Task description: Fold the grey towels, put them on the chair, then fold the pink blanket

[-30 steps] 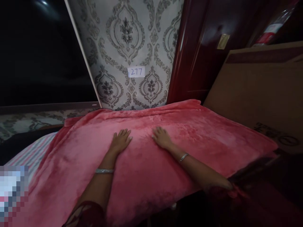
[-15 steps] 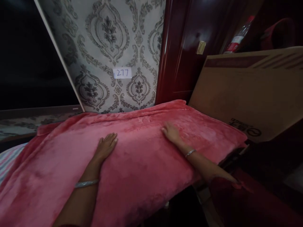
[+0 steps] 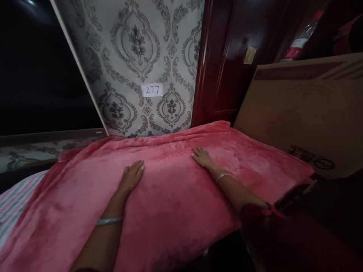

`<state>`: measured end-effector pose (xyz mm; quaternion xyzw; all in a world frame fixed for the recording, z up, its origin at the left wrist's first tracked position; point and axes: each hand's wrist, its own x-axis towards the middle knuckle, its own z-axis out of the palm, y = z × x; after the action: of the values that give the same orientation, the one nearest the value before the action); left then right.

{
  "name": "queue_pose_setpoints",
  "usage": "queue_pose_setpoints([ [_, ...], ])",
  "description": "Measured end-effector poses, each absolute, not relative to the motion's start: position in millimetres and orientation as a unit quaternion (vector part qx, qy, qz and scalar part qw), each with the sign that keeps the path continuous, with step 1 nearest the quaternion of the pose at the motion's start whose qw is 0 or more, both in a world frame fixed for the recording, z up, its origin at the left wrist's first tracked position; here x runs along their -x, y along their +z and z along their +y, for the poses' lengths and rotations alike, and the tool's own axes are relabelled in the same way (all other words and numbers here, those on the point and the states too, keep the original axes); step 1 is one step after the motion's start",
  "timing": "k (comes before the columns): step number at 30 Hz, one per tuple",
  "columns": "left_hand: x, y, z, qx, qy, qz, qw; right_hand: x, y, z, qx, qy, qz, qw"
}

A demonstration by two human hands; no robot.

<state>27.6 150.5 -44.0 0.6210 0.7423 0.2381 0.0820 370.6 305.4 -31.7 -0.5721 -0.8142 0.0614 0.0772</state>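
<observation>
Already your soft pink fleece blanket [image 3: 176, 189] lies spread over the bed. Your left hand [image 3: 132, 176] and right hand [image 3: 202, 156] rest on it flat and open, gripping nothing; small wrinkles near the far edge remain, I judge.

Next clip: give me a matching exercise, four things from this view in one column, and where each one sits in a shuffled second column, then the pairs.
Things
1. left hand
2. right hand
3. paper label
4. cardboard box

Places
A. stuck on the patterned wall
B. flat on the pink blanket, nearer the striped sheet
C. leaning at the blanket's right edge
D. flat on the blanket, nearer the dark red door

Pairs: 1-B, 2-D, 3-A, 4-C
</observation>
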Motion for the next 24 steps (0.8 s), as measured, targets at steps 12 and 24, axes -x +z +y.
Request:
queue_pose_setpoints([
  [12, -12, -45, 150, -0.413, 0.613, 0.628, 0.243, -227, -44, 118, 0.060, 0.094, -0.986, 0.126],
  [24, -23, -31, 133, -0.429, 0.592, 0.632, 0.258, -312, -36, 203, 0.252, 0.188, -0.918, 0.243],
])
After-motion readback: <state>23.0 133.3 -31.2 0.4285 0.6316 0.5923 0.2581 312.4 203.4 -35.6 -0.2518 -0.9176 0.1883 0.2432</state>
